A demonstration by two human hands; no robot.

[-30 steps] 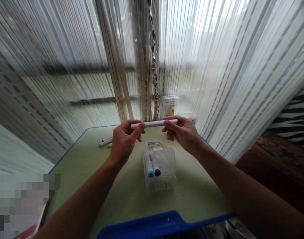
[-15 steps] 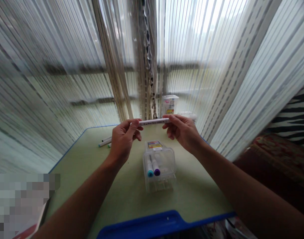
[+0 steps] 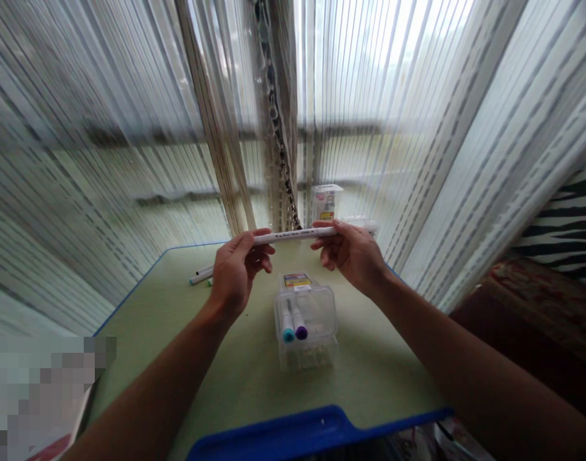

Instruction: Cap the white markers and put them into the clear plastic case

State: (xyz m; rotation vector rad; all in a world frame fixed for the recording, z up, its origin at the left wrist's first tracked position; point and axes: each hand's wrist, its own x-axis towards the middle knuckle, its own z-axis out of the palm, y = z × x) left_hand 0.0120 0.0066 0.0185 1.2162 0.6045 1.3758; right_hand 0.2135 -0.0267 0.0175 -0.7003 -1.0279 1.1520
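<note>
A white marker (image 3: 293,236) with dark print along its barrel is held level above the table, one end in each hand. My left hand (image 3: 232,272) pinches its left end between thumb and fingers. Thumb and fingertips of my right hand (image 3: 357,259) grip the other end, its lower fingers curled loosely. Below them a clear plastic box (image 3: 321,314) with its lid open stands on the table. Inside it lie a turquoise-ended marker (image 3: 287,326) and a purple-ended marker (image 3: 300,325). Loose markers (image 3: 200,278) rest beyond my left wrist, partly hidden by it.
A second clear container (image 3: 326,202) with a label stands at the table's far edge, near the striped curtain (image 3: 369,96). The pale green table (image 3: 153,326) has a blue rim and a blue tray (image 3: 273,435) at the front.
The fingers have shifted along the marker, so more of its barrel shows between my hands. Its print faces me more plainly. The box and loose markers stay put.
</note>
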